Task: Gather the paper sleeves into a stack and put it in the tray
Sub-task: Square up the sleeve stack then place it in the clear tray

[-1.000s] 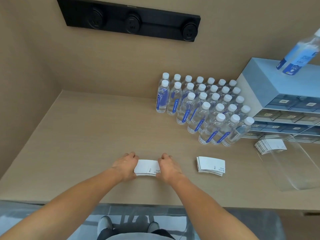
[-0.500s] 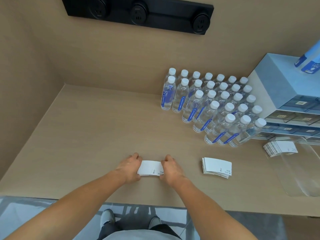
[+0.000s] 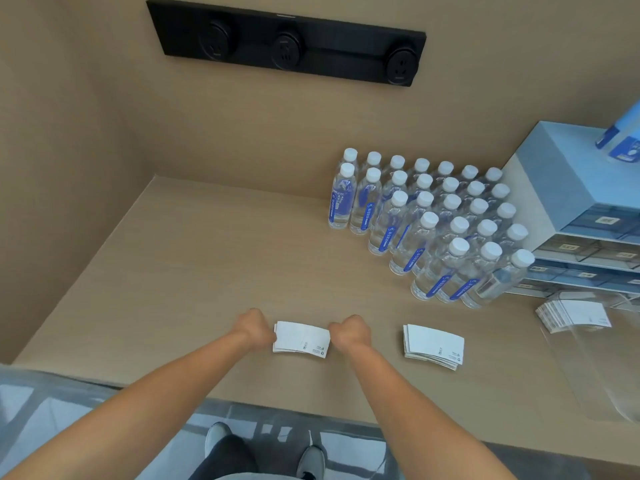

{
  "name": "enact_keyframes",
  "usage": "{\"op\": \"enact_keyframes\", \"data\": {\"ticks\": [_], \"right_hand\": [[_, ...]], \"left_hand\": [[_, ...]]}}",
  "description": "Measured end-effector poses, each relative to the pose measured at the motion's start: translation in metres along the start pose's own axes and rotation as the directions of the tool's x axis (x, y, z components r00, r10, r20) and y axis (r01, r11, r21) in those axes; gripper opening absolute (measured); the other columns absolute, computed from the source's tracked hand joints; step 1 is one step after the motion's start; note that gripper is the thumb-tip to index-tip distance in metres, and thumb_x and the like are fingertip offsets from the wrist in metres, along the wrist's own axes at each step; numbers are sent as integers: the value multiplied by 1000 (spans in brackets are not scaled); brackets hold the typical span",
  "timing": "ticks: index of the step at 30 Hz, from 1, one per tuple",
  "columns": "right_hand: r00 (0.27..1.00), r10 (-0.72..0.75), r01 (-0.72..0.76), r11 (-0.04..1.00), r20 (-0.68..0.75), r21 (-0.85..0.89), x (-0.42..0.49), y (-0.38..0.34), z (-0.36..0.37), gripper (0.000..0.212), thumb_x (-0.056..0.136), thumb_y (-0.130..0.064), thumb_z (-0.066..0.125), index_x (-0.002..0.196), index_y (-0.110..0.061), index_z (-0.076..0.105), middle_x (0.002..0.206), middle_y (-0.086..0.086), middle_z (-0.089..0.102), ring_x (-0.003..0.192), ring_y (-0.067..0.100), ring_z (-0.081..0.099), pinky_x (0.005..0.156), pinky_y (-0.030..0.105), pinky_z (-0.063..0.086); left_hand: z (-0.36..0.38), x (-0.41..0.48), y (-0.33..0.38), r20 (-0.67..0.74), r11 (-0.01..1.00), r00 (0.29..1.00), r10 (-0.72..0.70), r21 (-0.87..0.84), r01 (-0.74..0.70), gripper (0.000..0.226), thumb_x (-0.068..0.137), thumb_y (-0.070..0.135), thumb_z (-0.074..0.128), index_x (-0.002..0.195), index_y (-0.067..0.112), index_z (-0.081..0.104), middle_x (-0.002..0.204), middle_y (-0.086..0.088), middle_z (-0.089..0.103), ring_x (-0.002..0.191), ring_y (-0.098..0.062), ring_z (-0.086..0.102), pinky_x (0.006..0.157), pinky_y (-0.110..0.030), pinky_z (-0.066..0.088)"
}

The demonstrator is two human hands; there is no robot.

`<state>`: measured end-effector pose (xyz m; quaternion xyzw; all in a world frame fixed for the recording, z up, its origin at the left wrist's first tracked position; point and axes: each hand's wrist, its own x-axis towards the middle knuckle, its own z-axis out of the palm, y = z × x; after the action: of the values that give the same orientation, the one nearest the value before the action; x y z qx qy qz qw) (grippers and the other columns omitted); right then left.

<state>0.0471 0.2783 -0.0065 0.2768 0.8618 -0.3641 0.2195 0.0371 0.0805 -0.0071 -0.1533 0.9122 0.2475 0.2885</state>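
- My left hand (image 3: pixel 256 329) and right hand (image 3: pixel 349 332) were curled against the two short ends of a stack (image 3: pixel 301 339) of paper sleeves, pressing inward. The fingers were closed round its edges, and it lay flat on the desk (image 3: pixel 194 271) between them. I judge I held it that way to square the edges so the sleeves would lift as one.
- Compared with half a second earlier, my hands looked more tightly bunched, knuckles up, and a wider stretch of the top sleeve showed between them. The stack sat in much the same spot near the front edge.
- Just to the right, apart from my right hand, lay a second stack (image 3: pixel 433 346), slightly fanned and untouched. It had not shifted since the earlier frames.
- Further right stood the clear tray (image 3: pixel 595 368), with a third batch of sleeves (image 3: pixel 571 315) at its far end. I could not tell whether they lay inside it or just against it. I take it as the place where my stack was to go, so the carry would be a short one to the right, over the second stack.
- Behind these, the water bottles (image 3: pixel 433 223) stood packed in rows, hard against the drawer unit (image 3: pixel 571 188), leaving the near desk free for the work.
- Farthest off, the socket strip (image 3: pixel 287 43) ran along the back wall. It sat lower in view than before, so my head had tipped up a little.
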Motion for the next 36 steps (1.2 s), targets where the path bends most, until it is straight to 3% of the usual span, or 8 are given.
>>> {"op": "enact_keyframes", "data": {"ticks": [3,5,8,10,13,17,25,36], "right_hand": [[994,90,-96,990,64,101,-7,-5,8,15,90,-15,50,77,-8,48,88,8,60,78,27,55,63,26,41],[992,83,-93,990,97,110,-12,-7,16,7,90,-14,48,87,-8,50,103,13,64,81,27,56,66,27,43],[994,43,-45,999,97,15,-14,-9,19,2,88,-10,48,86,-9,50,107,13,62,82,27,54,68,27,45],[995,2,7,995,95,-95,-14,-7,16,4,85,-11,54,83,-10,51,104,11,61,84,26,56,68,25,45],[988,-112,139,942,104,-306,-11,-4,12,28,80,-17,68,104,-8,58,114,11,62,101,26,63,78,26,50],[948,-254,319,785,193,-531,-8,-5,13,47,79,-12,72,120,-8,50,123,14,58,112,32,61,89,34,50],[912,-297,410,617,284,-672,-6,0,18,52,81,-7,71,126,-8,46,129,13,55,114,34,59,91,37,49],[914,-336,389,573,226,-721,-12,-5,39,50,82,7,62,128,-1,46,130,14,42,126,28,40,97,39,47]], "left_hand": [[11,-8,6,55,970,991,-118,-206,127,22,85,5,58,64,8,50,66,-9,51,67,-26,51,62,-29,42],[17,-10,10,87,934,987,-135,-321,155,7,86,1,56,86,-2,62,79,-17,58,71,-29,55,66,-33,47],[19,-7,12,110,930,985,-134,-330,163,25,85,2,59,109,-6,62,86,-19,60,71,-30,57,70,-40,55],[13,-4,13,122,959,987,-109,-249,137,31,83,10,71,108,-6,64,85,-19,63,74,-30,62,80,-41,59],[0,-3,14,76,991,995,68,108,-76,42,73,28,82,102,6,62,105,-12,68,103,-28,66,82,-33,53],[5,0,10,147,836,924,352,394,-381,76,75,25,80,139,10,41,146,-8,45,133,-27,47,107,-34,44],[15,8,6,222,680,870,440,550,-484,42,86,15,66,123,5,49,128,-13,55,120,-31,53,94,-36,47],[22,17,-2,246,624,822,514,549,-555,43,85,13,64,125,8,48,128,-10,43,120,-27,42,95,-36,49]]}}
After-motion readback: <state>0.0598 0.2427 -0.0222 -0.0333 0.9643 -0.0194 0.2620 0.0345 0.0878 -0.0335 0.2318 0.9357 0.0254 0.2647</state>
